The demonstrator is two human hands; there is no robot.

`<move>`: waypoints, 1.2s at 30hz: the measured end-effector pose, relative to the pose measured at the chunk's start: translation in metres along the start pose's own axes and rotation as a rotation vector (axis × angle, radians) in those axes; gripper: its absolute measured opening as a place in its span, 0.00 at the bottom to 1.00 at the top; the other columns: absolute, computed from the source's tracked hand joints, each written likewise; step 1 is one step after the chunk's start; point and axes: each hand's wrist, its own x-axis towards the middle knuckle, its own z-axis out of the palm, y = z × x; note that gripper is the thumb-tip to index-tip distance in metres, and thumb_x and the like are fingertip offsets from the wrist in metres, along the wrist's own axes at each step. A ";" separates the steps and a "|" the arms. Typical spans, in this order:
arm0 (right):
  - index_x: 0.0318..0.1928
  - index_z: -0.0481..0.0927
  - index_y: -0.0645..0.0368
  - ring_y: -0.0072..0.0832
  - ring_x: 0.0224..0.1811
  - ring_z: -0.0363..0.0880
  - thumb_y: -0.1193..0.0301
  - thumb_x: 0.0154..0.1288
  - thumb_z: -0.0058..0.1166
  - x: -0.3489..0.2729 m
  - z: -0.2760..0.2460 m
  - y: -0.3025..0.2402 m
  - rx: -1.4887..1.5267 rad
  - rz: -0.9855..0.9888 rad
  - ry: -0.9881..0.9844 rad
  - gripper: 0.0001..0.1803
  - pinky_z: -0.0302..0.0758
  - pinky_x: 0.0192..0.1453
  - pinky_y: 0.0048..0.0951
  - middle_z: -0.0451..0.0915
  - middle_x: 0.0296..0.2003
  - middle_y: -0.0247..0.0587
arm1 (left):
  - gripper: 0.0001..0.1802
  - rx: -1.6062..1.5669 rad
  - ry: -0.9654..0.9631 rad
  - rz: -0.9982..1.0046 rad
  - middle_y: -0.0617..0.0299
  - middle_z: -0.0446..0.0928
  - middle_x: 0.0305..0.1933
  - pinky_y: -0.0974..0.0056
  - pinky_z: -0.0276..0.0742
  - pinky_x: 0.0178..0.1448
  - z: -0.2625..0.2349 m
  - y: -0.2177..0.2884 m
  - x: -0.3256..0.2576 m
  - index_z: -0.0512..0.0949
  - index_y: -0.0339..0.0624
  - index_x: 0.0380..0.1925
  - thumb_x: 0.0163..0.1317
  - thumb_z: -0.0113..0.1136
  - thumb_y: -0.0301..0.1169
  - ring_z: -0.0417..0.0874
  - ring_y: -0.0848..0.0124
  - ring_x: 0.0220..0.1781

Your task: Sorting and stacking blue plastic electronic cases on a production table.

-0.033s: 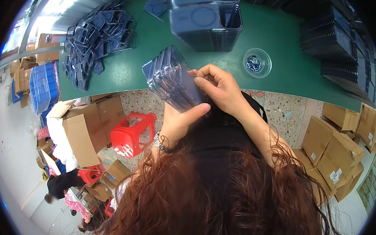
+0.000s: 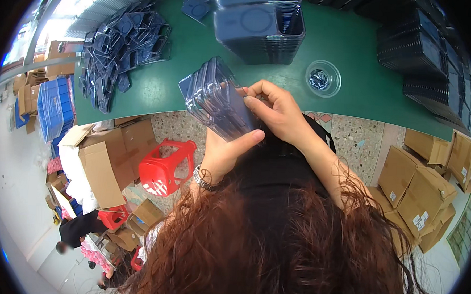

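My left hand [image 2: 221, 157] holds a tilted stack of clear, blue-tinted phone cases [image 2: 216, 101] from below, its thumb lying along the near edge. My right hand [image 2: 277, 109] is at the right side of this stack. Its thumb and index fingertips are pinched together against the rim of the nearest case; whether a small part sits between them is hidden. Beyond the right hand, on the green table [image 2: 169, 90], stands a round clear bowl [image 2: 334, 88] with small dark shiny pieces in it. A tall neat stack of phone cases [image 2: 247, 30] rises behind the held ones.
A loose heap of phone cases [image 2: 121, 45] covers the table's left side. More stacked cases [image 2: 416, 50] line the right. Below the table are a red plastic stool [image 2: 162, 172], an open cardboard box [image 2: 104, 167] and cardboard boxes [image 2: 414, 193]. Other people [image 2: 79, 232] are at lower left.
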 end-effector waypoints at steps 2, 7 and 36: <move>0.42 0.75 0.65 0.15 0.40 0.77 0.74 0.72 0.54 -0.002 0.002 -0.006 -0.064 -0.024 0.005 0.06 0.76 0.44 0.22 0.83 0.44 0.38 | 0.48 0.032 -0.009 0.011 0.56 0.68 0.64 0.57 0.66 0.72 -0.002 0.001 -0.001 0.60 0.36 0.68 0.47 0.76 0.28 0.70 0.65 0.67; 0.38 0.72 0.66 0.34 0.42 0.86 0.76 0.69 0.53 -0.009 0.011 -0.025 -0.192 -0.136 0.089 0.06 0.80 0.45 0.33 0.83 0.36 0.49 | 0.49 0.010 -0.006 0.002 0.56 0.68 0.65 0.57 0.66 0.71 0.004 0.004 -0.003 0.59 0.36 0.68 0.47 0.76 0.30 0.70 0.65 0.68; 0.43 0.82 0.62 0.44 0.53 0.77 0.76 0.60 0.54 0.027 -0.173 0.105 -1.512 0.034 0.254 0.10 0.78 0.56 0.44 0.81 0.44 0.48 | 0.45 1.771 0.092 0.219 0.59 0.72 0.59 0.50 0.66 0.62 -0.162 -0.041 0.112 0.66 0.55 0.64 0.41 0.72 0.34 0.73 0.58 0.63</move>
